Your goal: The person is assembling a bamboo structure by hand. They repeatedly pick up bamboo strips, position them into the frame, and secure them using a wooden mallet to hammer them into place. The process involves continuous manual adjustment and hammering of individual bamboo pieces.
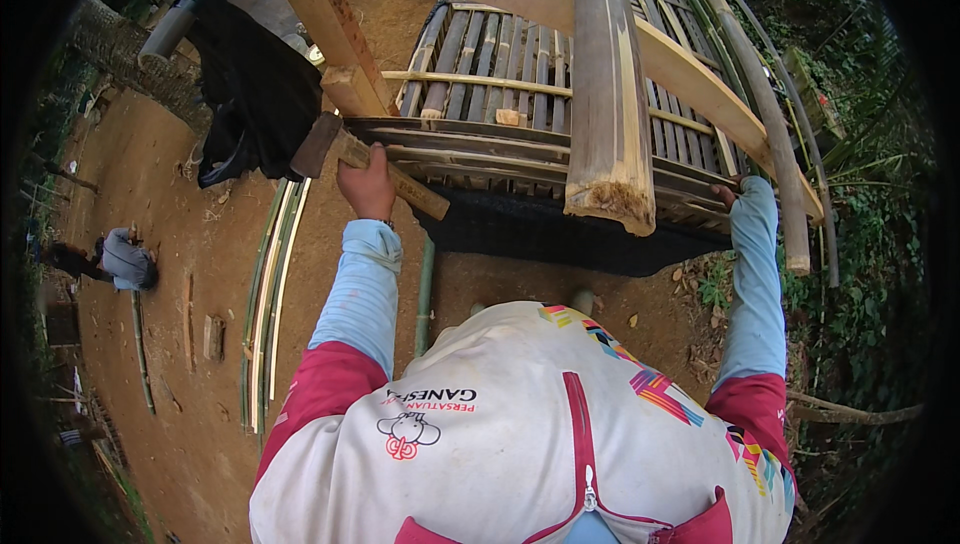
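My left hand [367,187] is closed around the wooden handle of a hammer [420,194], whose dark, blocky head points away to the left. That fist rests by the left end of the long split-bamboo strips [490,156] along the near edge of a slatted bamboo platform [480,54]. At the right end of the same strips, my right hand [727,196] grips their edge; its fingers are partly hidden. A thick half-round bamboo piece [612,124] runs lengthwise between my hands, over a curved pale timber beam [690,59].
Black sheeting [560,234] hangs beneath the strips, and black cloth [250,94] drapes from a pole at left. Long bamboo strips [272,294] lie on the dirt ground. Farther left is another person [128,259]. Plants [860,244] grow along the right side.
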Motion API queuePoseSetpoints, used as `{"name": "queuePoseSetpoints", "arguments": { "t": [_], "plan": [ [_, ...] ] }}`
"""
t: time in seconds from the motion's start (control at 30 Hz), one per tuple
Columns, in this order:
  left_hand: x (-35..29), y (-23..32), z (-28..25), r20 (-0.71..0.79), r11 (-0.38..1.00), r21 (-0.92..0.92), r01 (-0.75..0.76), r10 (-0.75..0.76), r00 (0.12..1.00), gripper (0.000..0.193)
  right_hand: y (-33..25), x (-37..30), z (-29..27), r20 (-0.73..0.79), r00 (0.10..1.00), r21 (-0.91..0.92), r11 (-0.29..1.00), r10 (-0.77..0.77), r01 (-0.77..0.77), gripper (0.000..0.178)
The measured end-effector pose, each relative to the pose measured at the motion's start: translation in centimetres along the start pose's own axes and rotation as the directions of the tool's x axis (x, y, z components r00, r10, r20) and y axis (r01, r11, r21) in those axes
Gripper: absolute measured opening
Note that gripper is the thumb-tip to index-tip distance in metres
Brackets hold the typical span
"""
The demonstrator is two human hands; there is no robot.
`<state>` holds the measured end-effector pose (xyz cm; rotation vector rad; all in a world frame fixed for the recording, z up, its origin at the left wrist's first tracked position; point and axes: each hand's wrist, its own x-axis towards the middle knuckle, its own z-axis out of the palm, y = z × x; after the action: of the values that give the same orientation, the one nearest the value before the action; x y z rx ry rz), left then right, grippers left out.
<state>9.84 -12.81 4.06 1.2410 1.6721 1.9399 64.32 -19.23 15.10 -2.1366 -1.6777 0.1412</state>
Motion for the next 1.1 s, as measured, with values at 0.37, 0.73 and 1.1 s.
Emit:
{"name": "queuePoseSetpoints", "arguments": {
  "t": [0.37, 0.73, 1.1],
  "plan": [
    [0.0, 1.1, -0.2, 0.005, 1.000, 0.015, 0.006, -0.006, 1.000, 0.023, 1.2, 0.0, 0.7, -0.072, 0.994, -0.003, 0.996, -0.086, 0.086, 0.037],
    [-0.1, 1.3, -0.7, 0.015, 0.997, 0.064, -0.052, 0.051, 0.999, 0.024, 0.7, -0.8, 0.3, -0.104, 0.993, -0.052, 0.997, -0.058, 0.053, 0.036],
    [-2.1, 1.8, -1.6, 0.084, 0.992, -0.092, 0.083, -0.075, 0.994, 0.043, 4.5, -5.7, 2.2, -0.458, 0.882, 0.119, 0.976, -0.109, 0.183, 0.043]
  ]
}}
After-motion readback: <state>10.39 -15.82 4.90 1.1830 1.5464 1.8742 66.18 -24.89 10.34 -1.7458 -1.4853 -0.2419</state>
